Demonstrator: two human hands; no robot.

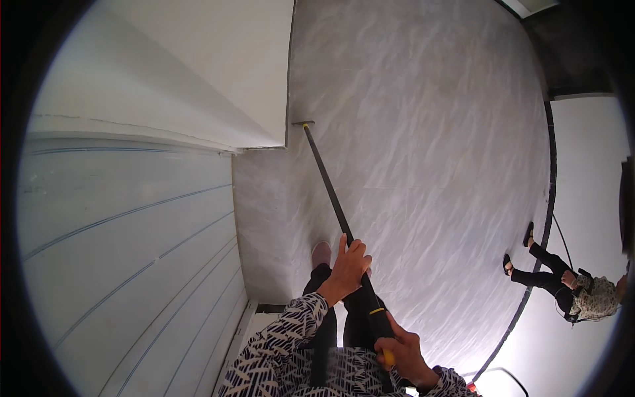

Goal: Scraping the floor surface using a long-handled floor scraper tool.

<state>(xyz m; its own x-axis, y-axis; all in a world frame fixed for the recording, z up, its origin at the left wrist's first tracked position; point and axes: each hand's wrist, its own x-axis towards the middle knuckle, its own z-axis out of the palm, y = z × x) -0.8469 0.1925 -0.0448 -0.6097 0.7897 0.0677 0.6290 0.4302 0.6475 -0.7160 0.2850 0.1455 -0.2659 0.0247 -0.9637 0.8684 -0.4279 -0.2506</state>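
A long black pole (325,178) with yellow fittings slants from low in front of me to the floor. My left hand (349,265) is wrapped round its middle. Lower down, near the yellow end piece, my right hand (404,352) grips the thicker part of the same pole. At the far end sits a narrow, thin crosswise head (303,122), close to the bottom corner of a white wall; its exact kind is too small to tell. It appears to touch the grey tiled floor (421,149).
A white wall corner (263,99) juts in at upper left, beside a pale panelled wall (149,238) with blue lines. Dark skirting (549,164) edges the floor at right. Another person (565,288) stands by the right wall. My shoe (321,254) is near the pole.
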